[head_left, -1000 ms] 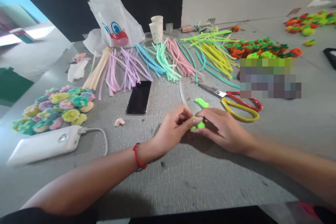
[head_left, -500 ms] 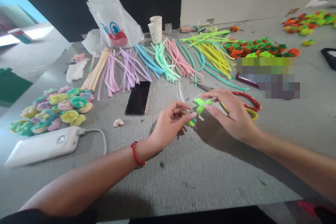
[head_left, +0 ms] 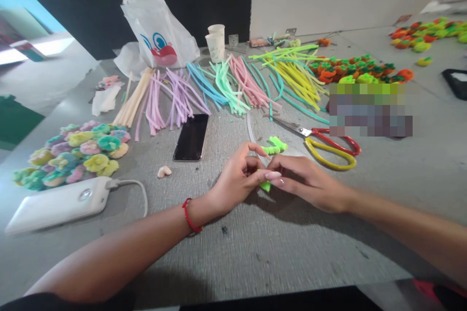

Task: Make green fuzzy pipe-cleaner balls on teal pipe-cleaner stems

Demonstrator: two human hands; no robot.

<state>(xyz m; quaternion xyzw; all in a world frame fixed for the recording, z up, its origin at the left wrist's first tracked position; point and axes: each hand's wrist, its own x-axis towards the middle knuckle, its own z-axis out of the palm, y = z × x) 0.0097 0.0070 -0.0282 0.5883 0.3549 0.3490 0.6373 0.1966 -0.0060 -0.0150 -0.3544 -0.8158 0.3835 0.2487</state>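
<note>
**Worktop:** grey textured worktop [head_left: 292, 248], carrying every item listed below.

**Left edge:** white power bank [head_left: 58, 205] with its cable [head_left: 140, 192] curving right; heap of pastel chenille flowers [head_left: 69, 153] just far of it.

**Left of centre:** bundles of cream [head_left: 133, 98] and lilac chenille stems [head_left: 175, 99] lie far of a black smartphone [head_left: 191, 137]; a small pale curled scrap [head_left: 164, 171] sits near the phone's near-left corner.

**Left hand:** left hand [head_left: 233, 180], red cord bracelet [head_left: 189, 216] at the wrist, fingers curled inward and closed on the held piece.

**Held piece:** lime-green chenille piece [head_left: 265, 186], pinched between both hands at centre, mostly hidden by the fingers; a short end shows on the near side. Long axis cannot be told.

**Loose piece:** lime-green chenille twist [head_left: 276, 146], lying on the worktop just far of the hands, long axis running roughly left to right. The left hand's index fingertip [head_left: 263, 150] is nearest to it; the right hand is just behind.

**Right hand:** right hand [head_left: 310, 182], fingers extended leftward and closed on the held piece from the right.

**Right of hands:** red-and-yellow-handled scissors [head_left: 315, 138] lie well clear, blades pointing far left. A pixelated patch hides the area beyond them.
</note>
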